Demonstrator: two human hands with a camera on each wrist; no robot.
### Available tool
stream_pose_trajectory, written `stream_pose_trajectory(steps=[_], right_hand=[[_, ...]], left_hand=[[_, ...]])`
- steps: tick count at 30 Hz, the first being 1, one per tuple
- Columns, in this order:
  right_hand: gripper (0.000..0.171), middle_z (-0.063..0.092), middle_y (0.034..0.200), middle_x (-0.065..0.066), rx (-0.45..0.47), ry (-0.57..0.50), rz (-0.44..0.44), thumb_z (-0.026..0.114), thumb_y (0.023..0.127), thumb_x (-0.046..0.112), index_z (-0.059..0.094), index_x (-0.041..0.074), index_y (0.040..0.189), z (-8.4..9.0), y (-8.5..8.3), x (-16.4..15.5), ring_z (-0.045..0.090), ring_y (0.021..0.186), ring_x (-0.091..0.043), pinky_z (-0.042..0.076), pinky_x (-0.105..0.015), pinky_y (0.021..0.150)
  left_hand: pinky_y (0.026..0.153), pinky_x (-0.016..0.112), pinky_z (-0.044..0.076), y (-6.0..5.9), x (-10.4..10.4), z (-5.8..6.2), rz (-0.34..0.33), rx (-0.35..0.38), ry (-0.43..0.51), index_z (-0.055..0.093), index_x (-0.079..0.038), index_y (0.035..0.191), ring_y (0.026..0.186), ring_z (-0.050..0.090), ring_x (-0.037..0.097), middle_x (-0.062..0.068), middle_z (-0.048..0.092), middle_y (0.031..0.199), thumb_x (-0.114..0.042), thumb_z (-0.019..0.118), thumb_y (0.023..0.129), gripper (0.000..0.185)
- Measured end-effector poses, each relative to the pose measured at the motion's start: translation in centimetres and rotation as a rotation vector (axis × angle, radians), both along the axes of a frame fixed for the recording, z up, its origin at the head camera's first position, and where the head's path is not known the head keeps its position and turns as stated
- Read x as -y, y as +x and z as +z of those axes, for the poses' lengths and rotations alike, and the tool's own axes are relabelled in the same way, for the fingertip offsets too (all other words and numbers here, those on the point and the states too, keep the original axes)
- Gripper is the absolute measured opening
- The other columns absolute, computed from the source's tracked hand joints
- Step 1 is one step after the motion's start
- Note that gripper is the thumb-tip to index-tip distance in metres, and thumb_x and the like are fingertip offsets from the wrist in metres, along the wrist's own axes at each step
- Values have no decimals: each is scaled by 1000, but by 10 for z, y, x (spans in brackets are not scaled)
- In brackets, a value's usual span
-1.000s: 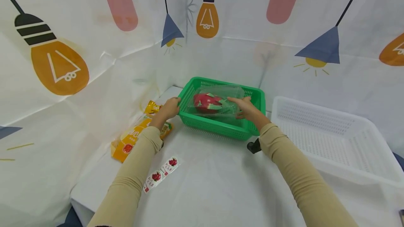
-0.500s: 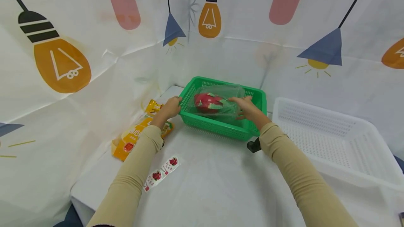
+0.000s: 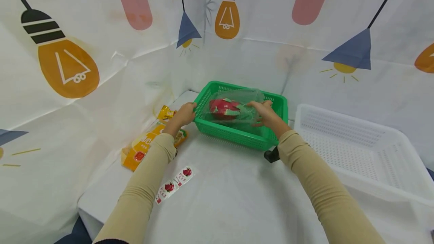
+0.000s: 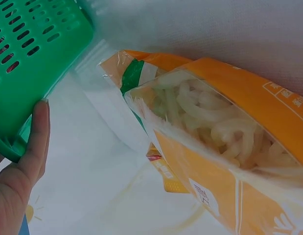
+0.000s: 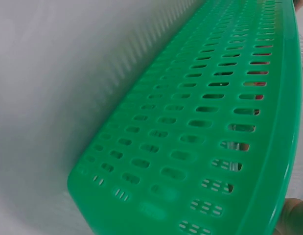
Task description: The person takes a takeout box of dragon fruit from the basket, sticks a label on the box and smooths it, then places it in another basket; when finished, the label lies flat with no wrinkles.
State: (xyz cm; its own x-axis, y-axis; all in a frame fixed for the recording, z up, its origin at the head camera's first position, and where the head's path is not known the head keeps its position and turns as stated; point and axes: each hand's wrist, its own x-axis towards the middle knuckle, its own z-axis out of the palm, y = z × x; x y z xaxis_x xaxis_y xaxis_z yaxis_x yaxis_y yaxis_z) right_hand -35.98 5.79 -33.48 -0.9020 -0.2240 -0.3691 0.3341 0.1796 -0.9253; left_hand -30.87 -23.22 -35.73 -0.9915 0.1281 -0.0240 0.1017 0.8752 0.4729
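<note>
A green slotted basket (image 3: 234,135) stands at the back of the white table. In it lies a red dragon fruit (image 3: 222,107) inside a clear plastic bag (image 3: 242,99). My left hand (image 3: 185,114) grips the basket's left rim; in the left wrist view one finger (image 4: 36,142) lies along the green basket wall (image 4: 29,58). My right hand (image 3: 266,113) holds the right side of the clear bag over the basket's right half. The right wrist view shows only the green basket's outer wall (image 5: 200,142) and a sliver of the right hand (image 5: 293,218).
Orange snack packets (image 3: 149,144) lie left of the basket; one packet (image 4: 229,147) shows pale strips inside. A strip of dragon-fruit stickers (image 3: 174,185) lies on the table in front. A large white slotted basket (image 3: 356,146) stands at the right. Printed cloth walls close in behind.
The clear bag looks a little more bunched and slightly higher under my right hand. My left hand has stayed on the basket rim.
</note>
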Motion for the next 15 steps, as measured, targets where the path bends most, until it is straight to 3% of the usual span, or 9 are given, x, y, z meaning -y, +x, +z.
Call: stream_pose_trajectory(steps=[8,15], right_hand=[[89,0,145,-29,-1,-9,-39,58,90,30,-11,17,145,1,-1,2,29,125,-52,44,-53,92],[95,-2,148,-27,4,-6,-34,56,90,29,-22,19,145,1,1,3,26,128,-52,43,-52,93]], left_hand=[[108,45,26,-2,1,0,4,2,1,29,13,141,135,25,38,29,29,145,4,33,96,46],[108,45,26,0,1,-2,-3,-9,4,28,14,141,135,26,39,30,29,144,5,33,95,47]])
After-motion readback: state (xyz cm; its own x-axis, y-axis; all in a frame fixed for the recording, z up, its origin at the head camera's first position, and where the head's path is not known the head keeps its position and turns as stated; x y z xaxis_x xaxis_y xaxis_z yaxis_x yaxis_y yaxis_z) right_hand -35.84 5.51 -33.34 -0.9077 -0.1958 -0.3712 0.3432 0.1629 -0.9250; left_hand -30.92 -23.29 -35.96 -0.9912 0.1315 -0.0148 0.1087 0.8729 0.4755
